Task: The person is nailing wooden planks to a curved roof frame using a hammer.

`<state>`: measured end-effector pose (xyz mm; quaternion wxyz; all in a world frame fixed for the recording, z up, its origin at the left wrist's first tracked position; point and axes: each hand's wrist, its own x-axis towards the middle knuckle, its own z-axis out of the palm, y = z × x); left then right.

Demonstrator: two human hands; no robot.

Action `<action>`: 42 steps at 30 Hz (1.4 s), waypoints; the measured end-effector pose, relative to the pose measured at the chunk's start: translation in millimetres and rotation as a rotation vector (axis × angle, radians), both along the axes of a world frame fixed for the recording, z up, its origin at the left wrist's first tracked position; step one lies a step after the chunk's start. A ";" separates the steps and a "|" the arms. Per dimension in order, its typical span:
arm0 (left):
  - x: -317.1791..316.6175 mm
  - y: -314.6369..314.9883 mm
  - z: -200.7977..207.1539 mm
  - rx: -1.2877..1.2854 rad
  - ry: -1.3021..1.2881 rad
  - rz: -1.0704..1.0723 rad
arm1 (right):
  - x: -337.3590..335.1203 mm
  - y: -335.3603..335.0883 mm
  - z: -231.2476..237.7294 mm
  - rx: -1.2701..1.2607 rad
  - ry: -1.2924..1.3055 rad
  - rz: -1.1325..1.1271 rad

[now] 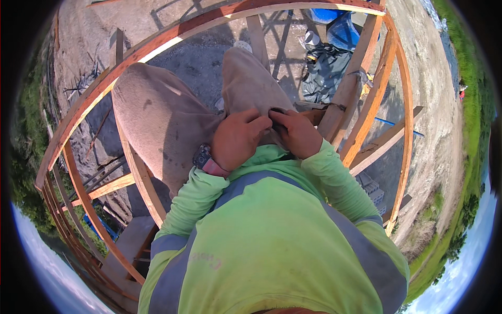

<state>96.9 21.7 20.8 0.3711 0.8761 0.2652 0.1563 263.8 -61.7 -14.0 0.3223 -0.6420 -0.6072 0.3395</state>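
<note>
Just beyond the hem of the green shirt [256, 225], the brown trousers [253, 78] lie under both hands. A dark fold [277, 110] in their cloth (perhaps a pocket mouth) sits beyond the shirt, looking roughly crosswise to the leg, which stretches away from the hem. The right hand [302, 135] is nearer, its bent fingers close together at the fold. The left hand [238, 138] rests just beside, fingers curled against the cloth. With the tips partly hidden, I cannot tell whether either pinches it.
</note>
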 end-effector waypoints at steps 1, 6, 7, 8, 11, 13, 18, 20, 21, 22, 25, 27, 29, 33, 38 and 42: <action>-1.3 1.2 -1.7 -0.018 0.012 0.002 | 1.9 -0.8 4.8 -0.001 0.000 -0.001; -4.7 3.2 -3.4 -0.040 0.032 0.026 | 21.9 -5.4 35.0 -0.420 -0.061 -0.038; -4.7 3.9 -2.2 -0.055 0.075 0.028 | 29.3 -8.2 30.6 -0.420 -0.063 -0.036; -3.8 3.9 -0.6 -0.071 0.114 0.026 | 38.2 -13.3 23.2 -0.417 -0.053 -0.032; -3.1 6.8 -3.8 -0.097 0.073 -0.012 | 60.1 -22.5 20.1 -0.417 0.069 -0.079; -5.1 9.5 6.9 -0.193 0.052 0.023 | 62.7 -26.2 24.3 -0.415 0.175 -0.151; -5.8 -0.9 0.6 -0.772 -0.363 0.174 | 4.6 8.4 44.4 -0.190 0.408 0.022; -3.6 1.0 4.6 -1.016 -0.435 0.301 | -15.8 10.3 27.6 -0.024 0.357 0.022; -4.6 2.2 1.2 -1.018 -0.436 0.279 | -21.0 10.9 25.1 0.024 0.261 0.042; -4.7 2.3 -6.1 -1.056 -0.468 0.343 | -19.7 10.6 24.2 0.069 0.164 0.066; -4.7 7.6 -12.0 -1.102 -0.630 0.482 | 16.3 9.4 32.2 -0.139 0.293 -0.129; -16.9 14.6 -4.8 -1.069 -0.741 0.627 | 54.2 10.2 20.6 -0.169 0.167 -0.448; -14.6 14.2 -3.5 -1.041 -0.783 0.638 | 103.5 -4.8 -23.9 -0.182 -0.207 -0.697; 13.2 6.7 -22.8 -1.129 -0.600 0.501 | 171.8 -55.5 -80.6 -0.619 -0.522 -0.692; 17.7 8.3 -25.3 -0.679 -0.572 0.462 | 205.9 -71.1 -172.6 -0.724 -0.803 -0.511; -11.7 0.2 15.7 -0.757 -0.640 0.439 | 252.2 -52.0 -199.4 -0.756 -1.099 -0.074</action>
